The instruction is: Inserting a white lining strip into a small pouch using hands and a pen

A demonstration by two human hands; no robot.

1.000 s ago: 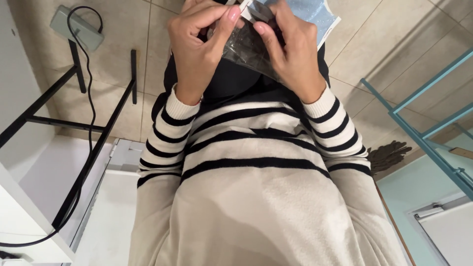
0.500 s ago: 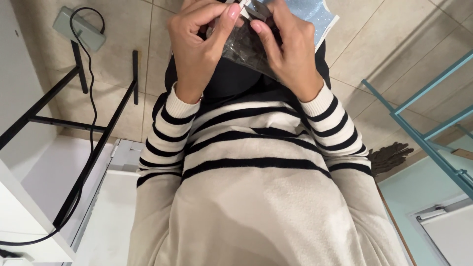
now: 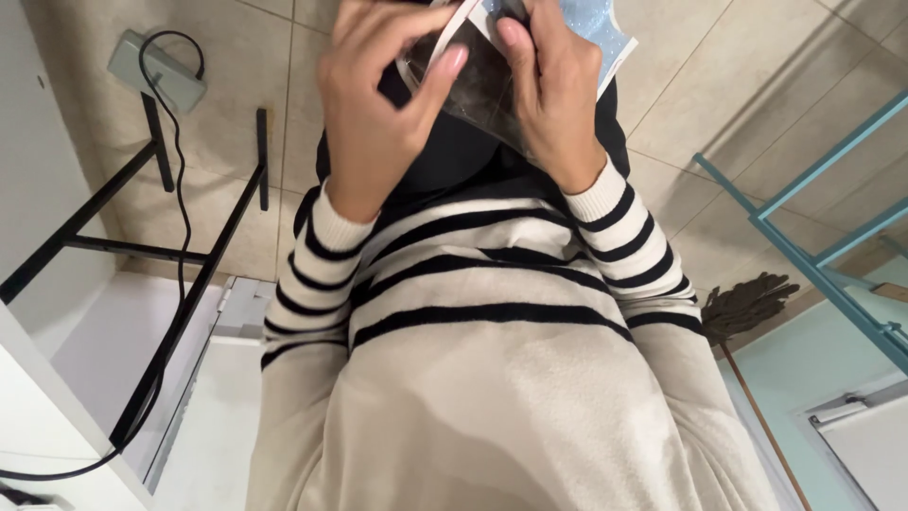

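Both of my hands are raised in front of my chest, at the top of the view. My left hand (image 3: 378, 104) and my right hand (image 3: 553, 95) pinch a small clear plastic packet (image 3: 478, 90) with something dark inside. The left thumb presses on its front, and the right fingers grip its right edge. Behind the right hand a light blue dotted sheet (image 3: 601, 24) sticks out; how it is held is hidden. My sleeves are cream with black stripes.
A grey power adapter (image 3: 156, 71) with a black cable lies on the tiled floor at the left. Black metal table legs (image 3: 189, 284) and a white tabletop (image 3: 38, 407) stand beside it. At the right are a teal metal frame (image 3: 804, 246) and a dark broom head (image 3: 747, 303).
Both hands and the packet have shifted slightly upward in the view. My left thumb has slid further across the packet's front.
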